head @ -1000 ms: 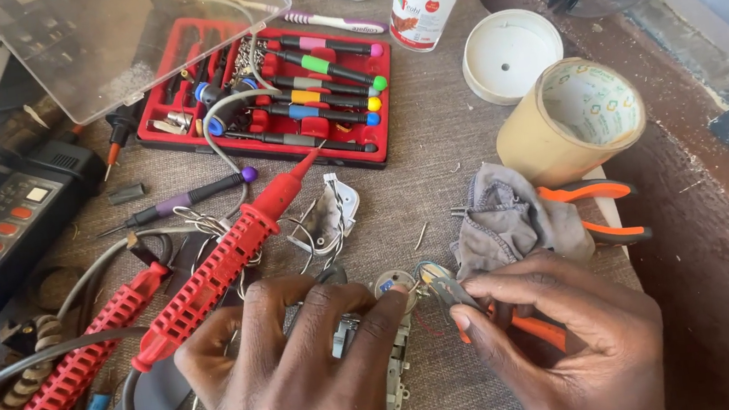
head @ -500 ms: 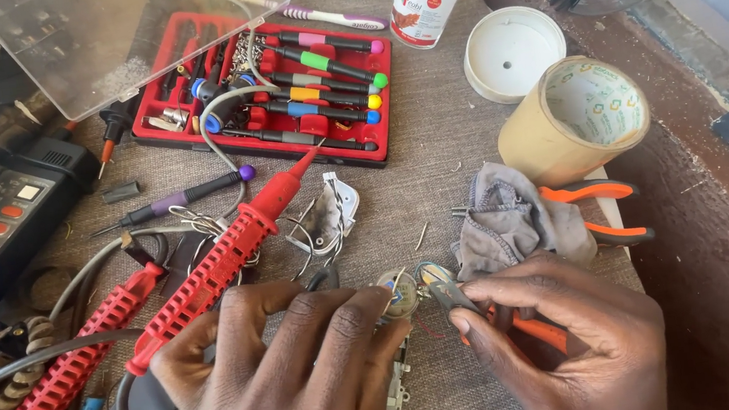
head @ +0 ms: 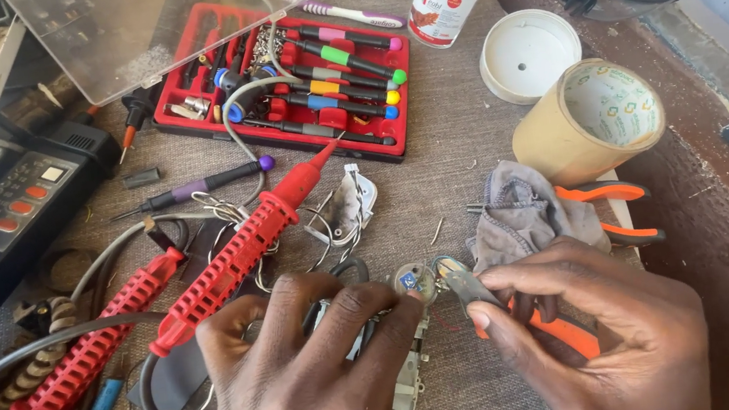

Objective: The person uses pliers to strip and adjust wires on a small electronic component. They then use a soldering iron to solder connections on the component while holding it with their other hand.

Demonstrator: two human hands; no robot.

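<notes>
The left hand (head: 311, 369) lies curled, fingers pressing down on a small grey metal-and-plastic assembly (head: 409, 380) on the coarse grey woven cloth table cover (head: 458, 138); most of that assembly is hidden under the palm, so its shape is hard to make out. The right hand (head: 603, 333) pinches the slim jaws of orange-handled pliers (head: 487, 296), whose tip meets a little round silvery part (head: 414, 280) at the top of the assembly; the handles are largely covered by the fingers.

Just left of the assembly lie two ribbed red plastic test probes (head: 224, 269) with black cables, the lower one cut off by the frame corner. Just beyond the right hand sits a crumpled grey rag (head: 523, 213), half covering a second pair of orange-handled pliers (head: 610, 203). Farther from the assembly stand a tan cardboard tape roll (head: 591, 121), a white round lid (head: 527, 55) and a red tray of colour-capped screwdrivers (head: 295, 88) with its clear lid raised. Bare cloth between the tray and the assembly is the only free room; the table's right edge drops to a dark reddish-brown ledge (head: 715, 190).
</notes>
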